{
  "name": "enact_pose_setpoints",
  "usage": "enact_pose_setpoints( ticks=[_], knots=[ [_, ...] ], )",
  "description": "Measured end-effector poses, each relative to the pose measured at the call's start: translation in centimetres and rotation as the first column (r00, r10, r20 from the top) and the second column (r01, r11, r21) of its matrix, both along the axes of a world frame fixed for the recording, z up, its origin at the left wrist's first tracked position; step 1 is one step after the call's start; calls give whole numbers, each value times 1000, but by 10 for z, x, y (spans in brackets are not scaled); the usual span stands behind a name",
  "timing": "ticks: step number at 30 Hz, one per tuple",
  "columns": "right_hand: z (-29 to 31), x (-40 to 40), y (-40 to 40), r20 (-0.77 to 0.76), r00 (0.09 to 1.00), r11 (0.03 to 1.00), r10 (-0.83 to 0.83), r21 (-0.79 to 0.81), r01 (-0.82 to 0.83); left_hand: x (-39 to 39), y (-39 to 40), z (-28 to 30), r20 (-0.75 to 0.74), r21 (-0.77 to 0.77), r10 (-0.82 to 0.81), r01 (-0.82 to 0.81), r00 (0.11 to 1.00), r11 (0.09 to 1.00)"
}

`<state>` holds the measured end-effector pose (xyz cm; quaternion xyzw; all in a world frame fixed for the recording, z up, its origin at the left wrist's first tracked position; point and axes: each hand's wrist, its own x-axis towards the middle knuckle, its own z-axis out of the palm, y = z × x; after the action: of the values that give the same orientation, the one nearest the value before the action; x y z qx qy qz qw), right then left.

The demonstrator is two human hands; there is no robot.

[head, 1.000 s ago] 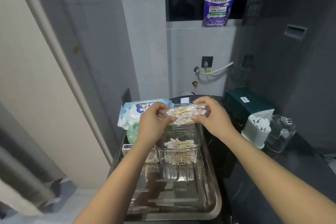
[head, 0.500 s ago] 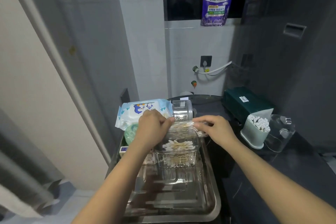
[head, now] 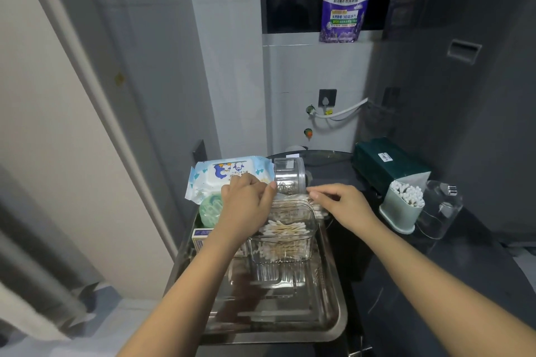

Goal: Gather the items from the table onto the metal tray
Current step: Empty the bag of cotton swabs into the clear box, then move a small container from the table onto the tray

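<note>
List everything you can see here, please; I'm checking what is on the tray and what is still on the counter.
metal tray: 1, silver, left of counter
clear swab box: 1, transparent, on tray
swab packet: 1, clear, behind that box
wet wipes: 1, white-blue, tray's far end
round container: 1, green, tray's left
small carton: 1, blue-white, tray's left
clear jar: 1, far end
swab holder: 1, pale green, counter
dark green box: 1, counter
detergent pouch: 1, purple-yellow, ledge
left hand: over tray
right hand: at packet

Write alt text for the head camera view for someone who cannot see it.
Two bare hands, left hand and right hand, set a flat clear packet of cotton swabs atop a clear plastic swab box on a shiny metal tray.
</note>
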<state>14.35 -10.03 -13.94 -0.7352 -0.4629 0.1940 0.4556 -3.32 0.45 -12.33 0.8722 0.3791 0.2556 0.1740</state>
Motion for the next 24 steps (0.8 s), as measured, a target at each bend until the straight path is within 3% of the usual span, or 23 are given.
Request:
enact_pose_setpoints(
  ticks=[15, 20, 24],
  knots=[
    [24, 22, -96, 91, 977, 978, -192, 101, 183, 57, -84, 9, 113, -80, -253, 262, 961, 962],
    [13, 58, -122, 273, 880, 921, -389, 125, 368, 103, -103, 0, 160, -145, -303, 326, 939, 934],
    [11, 84, -131, 409, 753, 853, -516, 161, 497, 141, -114, -10, 203, -246, -274, 320, 940, 915]
  ],
)
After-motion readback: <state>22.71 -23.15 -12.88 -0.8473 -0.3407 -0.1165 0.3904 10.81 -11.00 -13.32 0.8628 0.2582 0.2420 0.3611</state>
